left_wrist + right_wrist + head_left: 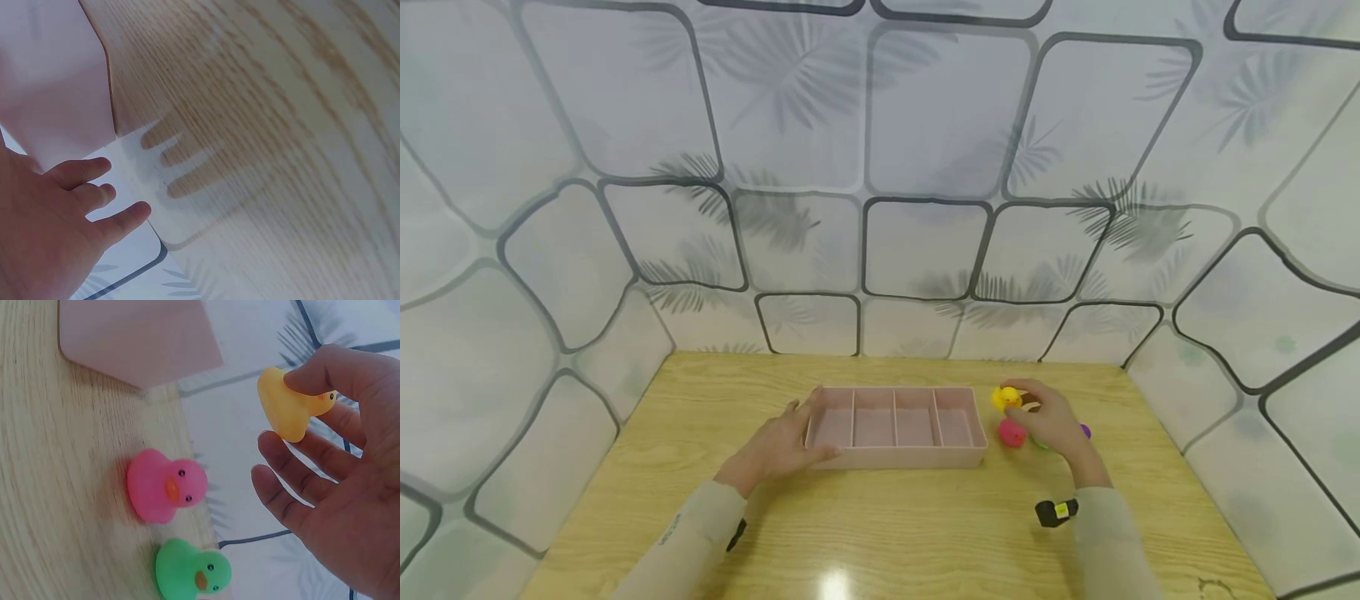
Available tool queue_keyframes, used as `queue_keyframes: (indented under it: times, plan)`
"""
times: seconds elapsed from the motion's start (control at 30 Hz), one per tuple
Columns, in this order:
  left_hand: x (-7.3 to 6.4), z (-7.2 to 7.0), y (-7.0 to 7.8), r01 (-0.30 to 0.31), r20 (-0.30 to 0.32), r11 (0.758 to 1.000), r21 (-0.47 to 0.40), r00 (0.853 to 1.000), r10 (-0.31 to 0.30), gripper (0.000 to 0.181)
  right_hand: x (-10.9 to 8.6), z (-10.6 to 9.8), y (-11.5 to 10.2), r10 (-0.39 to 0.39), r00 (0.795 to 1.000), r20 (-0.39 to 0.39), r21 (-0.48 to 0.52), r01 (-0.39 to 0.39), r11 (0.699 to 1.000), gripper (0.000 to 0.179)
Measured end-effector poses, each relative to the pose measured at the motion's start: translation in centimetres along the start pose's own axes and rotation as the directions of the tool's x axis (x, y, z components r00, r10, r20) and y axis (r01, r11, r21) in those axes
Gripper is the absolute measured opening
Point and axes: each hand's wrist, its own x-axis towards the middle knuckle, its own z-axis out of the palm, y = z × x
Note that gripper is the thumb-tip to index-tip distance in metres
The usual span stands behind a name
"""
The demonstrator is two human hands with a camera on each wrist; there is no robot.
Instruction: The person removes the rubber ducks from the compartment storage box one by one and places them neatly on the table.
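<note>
A pale pink box (910, 457) with a row of open compartments stands on the table. At its left end my left hand (778, 442) holds it, thumb along the front wall and forefinger by the back corner. The other fingers (122, 224) of that hand spread outward beside the box in the left wrist view. To the right of the box, my right hand (1051, 417) pinches a yellow rubber duck (275, 403) between thumb and fingers, its head partly covered. Close below that hand are a pink rubber duck (159, 487) and a green rubber duck (178, 569).
A small purple thing (1086, 431) shows past the right hand, mostly hidden by it. Patterned panels (925, 250) rise behind the wooden table (880, 525) and along both sides. The box's compartments hold nothing visible.
</note>
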Motion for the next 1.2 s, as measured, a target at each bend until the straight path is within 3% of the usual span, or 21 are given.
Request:
queue_keyframes:
  times: [0.57,0.93,1.2]
  plan:
    - [-0.1,-0.1,0.1,0.006,0.005,1.0,-0.006,1.0,-0.006,0.11,-2.0,-3.6,2.6,0.091,0.995,-0.038,-0.078,-0.094,0.993,0.044]
    - [0.0,-0.1,0.0,0.015,0.018,1.0,0.004,1.0,-0.015,0.109,-3.4,-5.8,4.8,0.205,0.977,-0.061,-0.067,-0.209,0.976,0.051]
    - [0.0,0.0,-0.1,0.012,0.014,1.0,0.001,1.0,-0.012,0.11,-4.1,-7.1,6.8,0.192,0.973,-0.125,-0.1,-0.205,0.974,0.052]
